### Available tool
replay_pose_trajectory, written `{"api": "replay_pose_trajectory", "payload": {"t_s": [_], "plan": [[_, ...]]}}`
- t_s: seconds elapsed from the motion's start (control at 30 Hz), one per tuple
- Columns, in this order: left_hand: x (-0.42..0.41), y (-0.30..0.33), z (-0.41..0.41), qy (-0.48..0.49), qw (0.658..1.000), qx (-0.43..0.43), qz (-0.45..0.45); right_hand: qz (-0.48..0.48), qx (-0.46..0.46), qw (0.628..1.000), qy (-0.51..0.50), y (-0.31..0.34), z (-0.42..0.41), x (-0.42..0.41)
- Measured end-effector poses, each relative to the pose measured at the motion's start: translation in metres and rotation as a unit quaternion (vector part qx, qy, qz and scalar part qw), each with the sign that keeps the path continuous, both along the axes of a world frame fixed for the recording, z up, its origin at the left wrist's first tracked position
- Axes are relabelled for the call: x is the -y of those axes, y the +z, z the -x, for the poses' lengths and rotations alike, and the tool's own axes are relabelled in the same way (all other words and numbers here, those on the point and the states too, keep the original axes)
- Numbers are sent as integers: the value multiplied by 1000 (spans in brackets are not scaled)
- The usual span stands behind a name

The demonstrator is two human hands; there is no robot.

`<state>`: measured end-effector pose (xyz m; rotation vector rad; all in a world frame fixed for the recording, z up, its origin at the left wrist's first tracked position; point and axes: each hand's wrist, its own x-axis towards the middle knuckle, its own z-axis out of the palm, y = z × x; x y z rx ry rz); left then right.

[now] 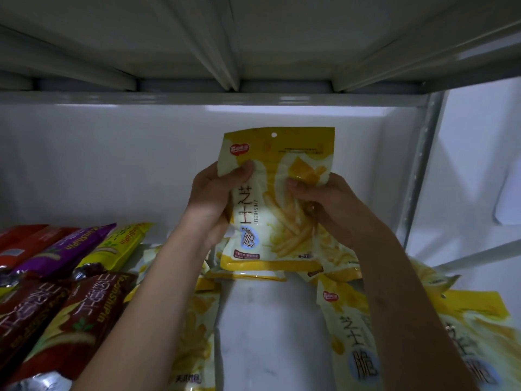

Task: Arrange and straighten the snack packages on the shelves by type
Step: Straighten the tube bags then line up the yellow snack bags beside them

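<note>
I hold a yellow and white snack bag (277, 153) with a fries picture upright in the middle of the shelf space. My left hand (217, 193) grips its left edge, thumb on the front. My right hand (324, 201) pinches its right side. Several bags of the same yellow kind (352, 320) lie flat and scattered on the shelf below and to the right, and more (194, 334) lie under my left forearm. The bag's lower edge hangs just above those at the back.
On the left lie slanted rows of long packs: dark red (64, 320), purple (64, 249), yellow-green (118, 244) and red (25, 238). A bare strip of white shelf floor (270, 320) runs between the yellow bags. A shelf underside (253, 52) is overhead, a metal upright (423, 165) at right.
</note>
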<state>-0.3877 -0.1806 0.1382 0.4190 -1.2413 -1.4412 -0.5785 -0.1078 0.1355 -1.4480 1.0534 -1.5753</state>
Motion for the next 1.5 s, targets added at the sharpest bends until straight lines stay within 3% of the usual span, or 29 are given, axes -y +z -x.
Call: {"api": "replay_pose_trajectory", "payload": {"t_s": [0.1,0.2,0.5,0.7,1.1,1.5], "plan": [[3,2,-4,15,999,-26,-13,-36,-63,997,33,-1,7,-4],[1,4,-3,24,1000,-13,5,-52,-97,994,-3,-4,11,-3],[-4,-5,-3,-57,976,195,83,-41,-52,995,-72,1,9,-1],[11,-8,-8,0,981,179,75,-43,-47,997,-31,1,7,-5],[4,-6,0,-4,987,140,74,-31,-41,999,13,0,10,-7],[-1,-8,4,-18,987,150,47,-40,-3,999,-28,0,9,-4]]}}
